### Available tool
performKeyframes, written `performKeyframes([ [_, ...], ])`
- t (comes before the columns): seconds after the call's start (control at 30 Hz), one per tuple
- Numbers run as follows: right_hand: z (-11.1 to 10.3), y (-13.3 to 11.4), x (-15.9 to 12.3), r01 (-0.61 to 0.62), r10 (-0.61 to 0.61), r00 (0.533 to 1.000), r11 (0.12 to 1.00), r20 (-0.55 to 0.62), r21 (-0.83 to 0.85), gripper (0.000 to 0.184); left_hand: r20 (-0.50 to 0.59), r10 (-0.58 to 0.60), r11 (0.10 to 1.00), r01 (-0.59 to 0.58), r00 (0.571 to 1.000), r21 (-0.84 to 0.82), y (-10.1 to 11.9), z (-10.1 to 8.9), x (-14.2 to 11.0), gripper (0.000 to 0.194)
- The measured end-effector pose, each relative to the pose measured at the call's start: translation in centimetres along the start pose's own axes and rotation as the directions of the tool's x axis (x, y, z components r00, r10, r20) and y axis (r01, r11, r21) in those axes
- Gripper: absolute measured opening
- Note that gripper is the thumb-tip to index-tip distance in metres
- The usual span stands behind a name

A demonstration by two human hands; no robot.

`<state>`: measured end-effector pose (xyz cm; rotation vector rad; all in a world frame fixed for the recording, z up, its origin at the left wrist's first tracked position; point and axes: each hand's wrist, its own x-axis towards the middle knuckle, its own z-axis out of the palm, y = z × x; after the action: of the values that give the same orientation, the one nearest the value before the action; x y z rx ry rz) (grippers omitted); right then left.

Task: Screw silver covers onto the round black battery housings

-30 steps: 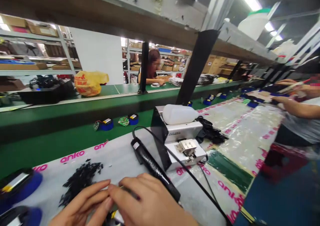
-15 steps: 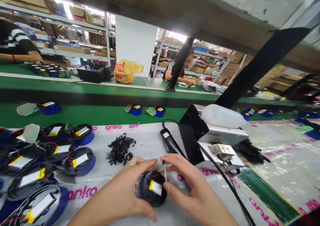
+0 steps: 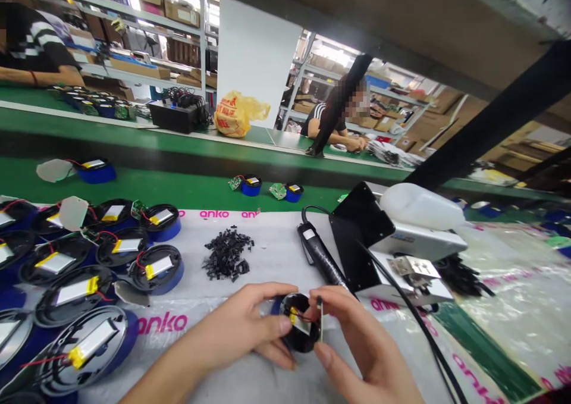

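My left hand [image 3: 250,320] grips the left side of a round blue-and-black housing [image 3: 300,340], its thumb on the rim. Inside the housing lies a silver battery [image 3: 303,325] with yellow tape and thin wires. Between the thumb and fingers of my right hand [image 3: 363,344] a thin circuit board [image 3: 320,320] stands edge-on at the housing's right side. The board's faces hardly show from this angle. Just beyond my hands is a pile of small black plastic pieces [image 3: 227,254].
Several blue housings with batteries [image 3: 157,268] crowd the left. A black hand tool [image 3: 319,249] with a cable lies beside a metal machine [image 3: 414,273], a white bottle [image 3: 422,206] on top. Two people sit across the green bench; a slanted black post [image 3: 491,118] crosses the right.
The view has swung left and down, bringing the housings on the left into sight. My left hand has closed onto the housing's rim, while my right hand keeps the board upright.
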<state>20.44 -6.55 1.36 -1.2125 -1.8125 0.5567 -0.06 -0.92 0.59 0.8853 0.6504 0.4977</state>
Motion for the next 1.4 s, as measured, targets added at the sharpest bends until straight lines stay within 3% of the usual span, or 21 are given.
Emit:
performKeyframes([
  [0.2,1.4,0.4,-2.0,-0.060,0.073,0.992,0.990,-0.100,0.128,0.042,-0.189,-0.021,0.992,0.045,0.982,0.121,-0.5,0.9,1.2,0.056],
  [0.37,2.3,0.5,-3.3,-0.066,0.058,0.988,0.997,-0.141,-0.051,0.043,-0.265,-0.035,0.988,0.073,0.964,0.135,-0.5,1.6,1.6,0.047],
  [0.63,1.4,-0.1,-2.3,0.003,-0.010,0.999,0.986,-0.040,-0.169,0.046,-0.326,0.035,0.973,0.042,0.945,0.226,-0.2,2.8,1.7,0.018],
  [0.83,1.2,0.1,-1.6,0.152,-0.181,0.983,0.908,-0.038,-0.390,0.056,-0.366,0.085,0.967,0.012,0.927,0.255,-0.8,3.3,2.0,0.015],
  [1.0,0.4,0.4,-0.6,0.329,-0.314,0.944,0.855,0.104,-0.401,0.044,-0.283,0.124,0.978,-0.069,0.951,0.195,-1.1,2.7,1.4,0.025],
  [1.2,-0.9,0.2,0.3,0.428,-0.323,0.900,0.784,0.292,-0.450,0.038,-0.061,-0.050,0.989,0.041,0.997,-0.145,0.1,0.5,-0.3,0.060],
  [1.4,-1.6,-1.1,1.4,0.450,-0.276,0.864,0.799,0.422,-0.399,0.044,-0.088,-0.057,0.968,0.034,0.994,-0.250,0.3,0.7,-0.1,0.031],
])
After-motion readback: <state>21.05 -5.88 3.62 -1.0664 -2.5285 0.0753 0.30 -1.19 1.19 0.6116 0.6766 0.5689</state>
